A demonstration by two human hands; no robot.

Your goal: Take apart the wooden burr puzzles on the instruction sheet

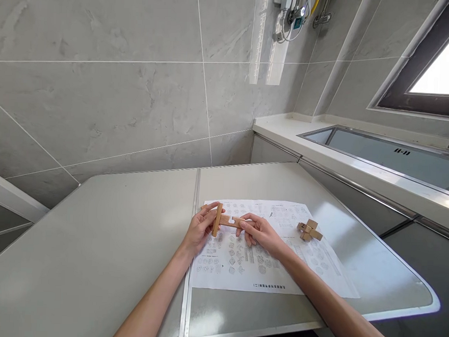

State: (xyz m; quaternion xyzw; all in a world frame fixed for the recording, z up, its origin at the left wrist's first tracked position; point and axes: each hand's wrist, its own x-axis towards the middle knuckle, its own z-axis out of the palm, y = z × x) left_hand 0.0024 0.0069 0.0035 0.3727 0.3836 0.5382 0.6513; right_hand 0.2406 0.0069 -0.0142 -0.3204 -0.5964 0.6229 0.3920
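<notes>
My left hand is closed around a wooden puzzle stick, which stands almost upright in its fingers. A notched wooden puzzle piece lies crosswise against that stick, a cutout showing in its upper edge. Its right end is pinched by my right hand. Whether the two pieces interlock or only touch, I cannot tell. Another bit of wood shows behind the left fingers, mostly hidden. Both hands are over a printed instruction sheet covered in small diagrams. To their right sits a cross-shaped wooden burr puzzle on the sheet.
Under the sheet is a pale folding table with a metal seam running across it. A counter with a sink borders the right side. Grey wall tiles rise behind the table.
</notes>
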